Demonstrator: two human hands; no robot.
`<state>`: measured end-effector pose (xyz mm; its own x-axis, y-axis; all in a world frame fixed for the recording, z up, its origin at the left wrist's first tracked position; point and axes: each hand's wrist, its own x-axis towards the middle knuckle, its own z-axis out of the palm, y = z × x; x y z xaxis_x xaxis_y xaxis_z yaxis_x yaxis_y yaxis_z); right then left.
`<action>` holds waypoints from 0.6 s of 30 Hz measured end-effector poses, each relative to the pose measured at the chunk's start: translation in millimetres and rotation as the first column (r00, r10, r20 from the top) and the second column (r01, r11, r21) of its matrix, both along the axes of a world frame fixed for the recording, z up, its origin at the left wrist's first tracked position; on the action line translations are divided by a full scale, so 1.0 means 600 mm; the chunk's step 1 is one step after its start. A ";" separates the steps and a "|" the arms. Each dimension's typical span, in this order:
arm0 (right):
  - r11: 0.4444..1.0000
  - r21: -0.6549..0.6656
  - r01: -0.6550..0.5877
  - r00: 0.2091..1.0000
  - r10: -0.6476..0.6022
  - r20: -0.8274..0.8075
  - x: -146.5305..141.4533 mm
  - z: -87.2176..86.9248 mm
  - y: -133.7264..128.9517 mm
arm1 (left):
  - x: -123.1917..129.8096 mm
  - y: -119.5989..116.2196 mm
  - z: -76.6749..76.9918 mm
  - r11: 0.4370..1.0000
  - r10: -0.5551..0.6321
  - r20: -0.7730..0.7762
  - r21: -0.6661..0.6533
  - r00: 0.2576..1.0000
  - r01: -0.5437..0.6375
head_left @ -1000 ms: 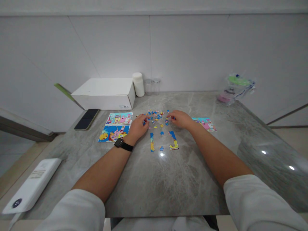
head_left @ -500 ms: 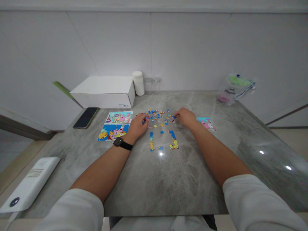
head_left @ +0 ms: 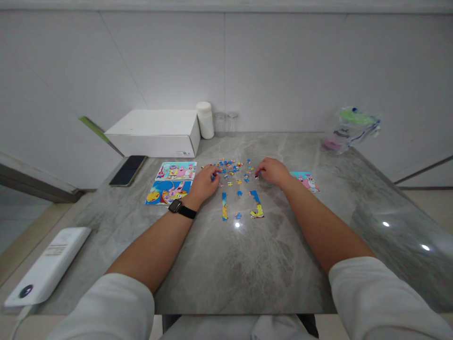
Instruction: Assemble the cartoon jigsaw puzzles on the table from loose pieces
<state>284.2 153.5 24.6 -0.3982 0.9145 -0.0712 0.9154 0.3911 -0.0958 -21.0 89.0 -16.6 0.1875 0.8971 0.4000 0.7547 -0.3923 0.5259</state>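
Observation:
Small loose jigsaw puzzle pieces (head_left: pixel 231 167) lie scattered on the grey marbled table between my hands. My left hand (head_left: pixel 206 182), with a black watch on its wrist, is curled at the left edge of the pieces; a bluish puzzle piece (head_left: pixel 213 177) shows between its thumb and fingers. At the right edge, my right hand (head_left: pixel 272 171) has its fingertips pinched on a small dark-and-white puzzle piece (head_left: pixel 256 176). Nearer to me are a joined left strip (head_left: pixel 224 206) and a joined right-hand corner section (head_left: pixel 256 205), with two single blue pieces between them.
Two cartoon picture cards (head_left: pixel 173 192) lie left of my left hand, another card (head_left: pixel 307 181) beyond my right forearm. Further off are a phone (head_left: pixel 128 170), a white box (head_left: pixel 152 144), a white bottle (head_left: pixel 205 120), two clear glasses and a plastic bag (head_left: pixel 350 130). A white device (head_left: pixel 49 267) sits front left.
My right fingertips have shifted from a blue piece to the dark-and-white piece just below it. My left hand stays almost in place. The whole view has shifted slightly.

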 end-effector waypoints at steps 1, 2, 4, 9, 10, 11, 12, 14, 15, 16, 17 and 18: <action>1.000 -0.014 -0.015 1.000 0.015 0.009 0.000 0.000 0.001 | 0.000 0.000 0.000 1.000 0.000 0.000 0.001 1.000 0.000; 1.000 -0.025 -0.018 1.000 0.018 0.019 0.000 0.000 0.002 | -0.001 0.000 0.000 1.000 -0.004 0.001 0.002 1.000 0.004; 0.999 -0.046 -0.013 0.999 0.014 0.029 0.000 0.001 0.002 | -0.001 0.000 0.000 1.000 -0.010 0.005 0.005 1.000 0.010; 0.996 -0.068 -0.049 0.998 0.052 0.036 0.000 0.009 -0.006 | 0.000 -0.001 0.003 1.000 0.004 0.006 -0.003 1.000 -0.004; 0.996 -0.073 -0.052 0.997 0.055 0.045 -0.001 0.011 -0.008 | 0.001 -0.001 0.004 1.000 0.005 0.004 -0.006 1.000 -0.005; 0.996 -0.078 -0.052 0.997 0.057 0.056 -0.002 0.013 -0.010 | 0.001 -0.001 0.005 1.000 0.006 0.003 -0.009 1.000 -0.005; 0.995 -0.084 -0.048 0.996 0.054 0.070 -0.002 0.016 -0.012 | 0.001 -0.001 0.005 1.000 0.007 0.005 -0.009 1.000 -0.007; 0.996 -0.092 -0.022 0.994 0.031 0.103 -0.003 0.020 -0.014 | 0.001 -0.001 0.005 1.000 0.009 0.009 -0.002 1.000 -0.009; 0.996 -0.093 -0.001 0.993 0.012 0.120 -0.003 0.023 -0.016 | 0.001 -0.001 0.005 1.000 0.009 0.010 0.002 1.000 -0.010; 0.995 -0.094 0.020 0.991 -0.007 0.137 -0.002 0.025 -0.017 | 0.001 -0.001 0.004 1.000 0.011 0.010 0.004 1.000 -0.011; 0.995 -0.094 0.040 0.988 -0.025 0.151 -0.002 0.027 -0.018 | 0.000 0.000 0.003 1.000 0.015 0.011 0.006 1.000 -0.015; 0.994 -0.092 0.055 0.986 -0.039 0.160 -0.003 0.028 -0.019 | 0.000 0.000 0.002 1.000 0.020 0.011 0.005 1.000 -0.020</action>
<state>282.6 142.0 41.7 -0.3318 0.9179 -0.2178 0.9391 0.3432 0.0160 -21.2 89.1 -15.5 0.1656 0.8986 0.4063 0.7567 -0.3800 0.5320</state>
